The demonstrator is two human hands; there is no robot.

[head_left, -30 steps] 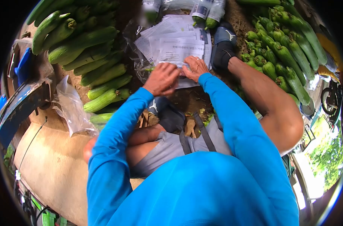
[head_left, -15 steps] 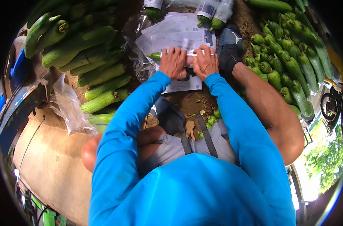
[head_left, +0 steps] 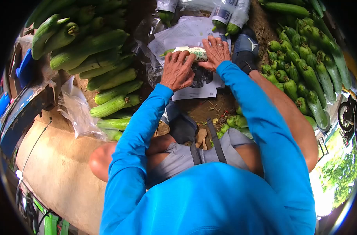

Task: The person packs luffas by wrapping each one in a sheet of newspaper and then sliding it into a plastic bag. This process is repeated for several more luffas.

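A green gourd wrapped in printed paper (head_left: 196, 52) lies across a spread of loose printed sheets (head_left: 194, 92), its green tip poking out at the left. My left hand (head_left: 177, 71) is curled over the left part of this roll, fingertips on the paper. At the roll's right end, my right hand (head_left: 216, 53) presses with its fingers, a ring on one of them. The undersides of both hands are hidden. Wrapped gourds (head_left: 224, 15) in paper and clear plastic lie just beyond the sheets.
Long green gourds (head_left: 113, 106) are stacked at the left, beside a clear plastic bag (head_left: 78, 107). More gourds (head_left: 294, 70) are piled at the right. My shod feet (head_left: 245, 46) flank the papers. Crumpled clear plastic (head_left: 145, 51) lies left of the sheets.
The paper now covers more of the gourd as a roll, showing green print. My right hand has moved up slightly and my left hand is lower on the near side. The view has shifted a little.
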